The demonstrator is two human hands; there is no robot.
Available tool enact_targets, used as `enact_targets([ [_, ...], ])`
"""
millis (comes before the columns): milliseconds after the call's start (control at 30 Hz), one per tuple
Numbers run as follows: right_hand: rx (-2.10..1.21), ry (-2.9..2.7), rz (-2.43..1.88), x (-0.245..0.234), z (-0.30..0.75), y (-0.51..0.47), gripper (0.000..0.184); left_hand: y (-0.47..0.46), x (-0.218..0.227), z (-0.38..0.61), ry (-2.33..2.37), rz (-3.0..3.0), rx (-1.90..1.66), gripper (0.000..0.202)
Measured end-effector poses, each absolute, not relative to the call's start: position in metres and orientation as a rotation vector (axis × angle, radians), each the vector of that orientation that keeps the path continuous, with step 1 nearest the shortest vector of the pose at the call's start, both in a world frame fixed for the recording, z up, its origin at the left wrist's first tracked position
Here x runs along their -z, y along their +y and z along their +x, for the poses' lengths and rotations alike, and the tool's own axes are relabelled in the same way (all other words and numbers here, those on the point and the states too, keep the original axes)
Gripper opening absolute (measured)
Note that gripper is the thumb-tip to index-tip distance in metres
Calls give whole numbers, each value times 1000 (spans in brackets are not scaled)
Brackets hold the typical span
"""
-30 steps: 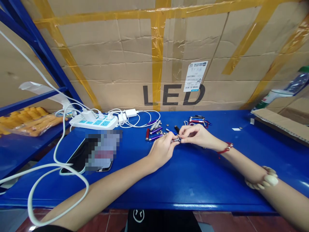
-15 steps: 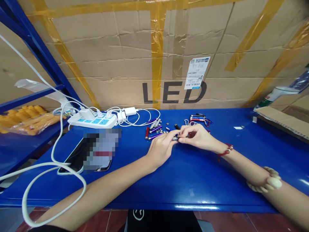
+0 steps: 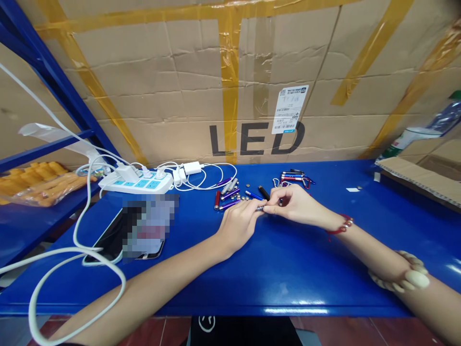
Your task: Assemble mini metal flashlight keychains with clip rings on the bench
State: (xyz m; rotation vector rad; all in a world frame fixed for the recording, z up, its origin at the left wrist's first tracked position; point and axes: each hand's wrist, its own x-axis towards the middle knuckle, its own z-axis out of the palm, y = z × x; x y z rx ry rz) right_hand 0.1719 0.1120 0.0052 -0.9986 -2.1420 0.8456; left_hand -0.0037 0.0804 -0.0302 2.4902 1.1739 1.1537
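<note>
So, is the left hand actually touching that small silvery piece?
Touching. The head view shows the small silvery piece sticking out from the fingertips of the left hand, with no gap between them.

The left hand [image 3: 237, 223] and the right hand [image 3: 293, 206] are bare. On the right wrist [image 3: 329, 220], a thin red cord [image 3: 342, 227] is worn, strung with a few small, shiny beads and finished with a short loose end. Higher up, a bracelet [image 3: 417, 278] is worn, made up of chunky, rounded, cream-coloured beads, among which one much larger, whiter bead is set. Below, black cloth [image 3: 248, 331] is worn, marked with a white ring [image 3: 207, 323] in which short strokes are drawn.
</note>
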Motion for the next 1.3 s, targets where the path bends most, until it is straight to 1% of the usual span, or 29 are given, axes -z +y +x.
enact_targets([
  [167, -852, -2217, -1008, -9, 177, 116, 30, 79, 28, -3, 1133, 2431, -1133, 19],
  [367, -874, -2225, -1015, -6, 180, 122, 35, 82, 28, -2, 1146, 2379, -1122, 21],
  [633, -774, -2183, -1016, -9, 178, 117, 38, 79, 22, 0, 1205, 2297, -1035, 18],
  [833, -801, -2078, -908, -15, 176, 115, 33, 80, 20, 0, 1223, 2254, -1044, 21],
  [1000, -723, -2100, -806, -16, 175, 116, 29, 83, 21, -1, 1194, 2162, -1015, 25],
  [1067, -713, -2113, -777, -13, 176, 118, 29, 84, 22, -1, 1201, 2136, -995, 24],
  [1167, -793, -2113, -789, -8, 175, 119, 29, 85, 23, -1, 1210, 2092, -978, 22],
  [1300, -929, -2094, -842, -8, 172, 117, 31, 86, 25, -1, 1189, 2053, -973, 24],
])
